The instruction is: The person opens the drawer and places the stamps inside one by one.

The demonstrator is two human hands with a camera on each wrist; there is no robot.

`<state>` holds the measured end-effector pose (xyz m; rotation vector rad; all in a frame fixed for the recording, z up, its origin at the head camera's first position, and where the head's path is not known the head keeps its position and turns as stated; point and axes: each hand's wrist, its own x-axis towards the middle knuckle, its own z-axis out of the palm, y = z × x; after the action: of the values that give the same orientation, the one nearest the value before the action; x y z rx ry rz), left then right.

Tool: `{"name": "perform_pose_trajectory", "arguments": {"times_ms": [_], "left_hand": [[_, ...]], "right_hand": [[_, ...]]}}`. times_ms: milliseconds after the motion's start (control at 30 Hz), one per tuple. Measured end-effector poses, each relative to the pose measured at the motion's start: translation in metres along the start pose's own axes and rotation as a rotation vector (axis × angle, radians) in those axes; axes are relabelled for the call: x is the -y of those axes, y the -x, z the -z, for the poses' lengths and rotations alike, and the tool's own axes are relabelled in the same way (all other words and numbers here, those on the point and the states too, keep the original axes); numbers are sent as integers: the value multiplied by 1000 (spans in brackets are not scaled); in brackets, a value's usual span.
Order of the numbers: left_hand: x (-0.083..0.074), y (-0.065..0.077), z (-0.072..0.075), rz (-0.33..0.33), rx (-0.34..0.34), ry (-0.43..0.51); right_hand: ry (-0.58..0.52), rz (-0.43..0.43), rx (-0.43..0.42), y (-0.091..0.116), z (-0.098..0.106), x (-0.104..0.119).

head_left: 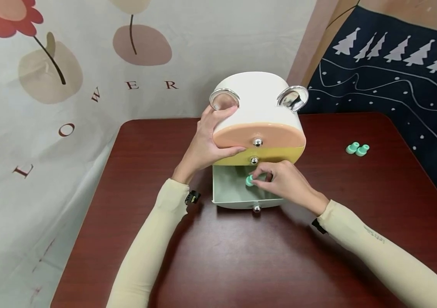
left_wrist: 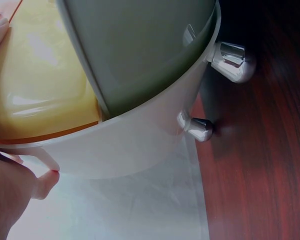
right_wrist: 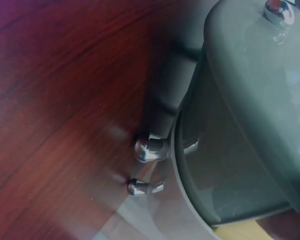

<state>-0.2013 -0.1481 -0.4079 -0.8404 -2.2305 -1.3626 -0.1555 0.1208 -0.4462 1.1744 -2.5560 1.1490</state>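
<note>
A small mini cabinet with a white body, silver-rimmed ears and stacked drawers stands on the table. Its bottom green drawer is pulled out; the orange and yellow drawers above are closed. My left hand grips the cabinet's left side, thumb across the front and fingers near the ear. Over the open drawer, my right hand pinches a small mint-green peg between thumb and fingertips. The left wrist view has the green drawer beside the yellow one. In the right wrist view the drawer front shows, without the right hand.
Two more mint-green pegs lie together on the right of the brown table. Silver feet support the cabinet. Behind the table hang a flower-print cloth and a dark cloth with white trees.
</note>
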Motion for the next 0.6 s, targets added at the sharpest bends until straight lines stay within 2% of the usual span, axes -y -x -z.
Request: {"name": "perform_pose_trajectory", "arguments": {"times_ms": [233,400,600], "left_hand": [[-1,0,1,-1,-1,-9],[0,0,0,-10,-1,-14],[0,0,0,-14,-2,-22]], "right_hand": [[106,-47,65,-7,-6,1],[137,-70,102,-11,-10,1],[177,-68,99,-13,-12,1]]}}
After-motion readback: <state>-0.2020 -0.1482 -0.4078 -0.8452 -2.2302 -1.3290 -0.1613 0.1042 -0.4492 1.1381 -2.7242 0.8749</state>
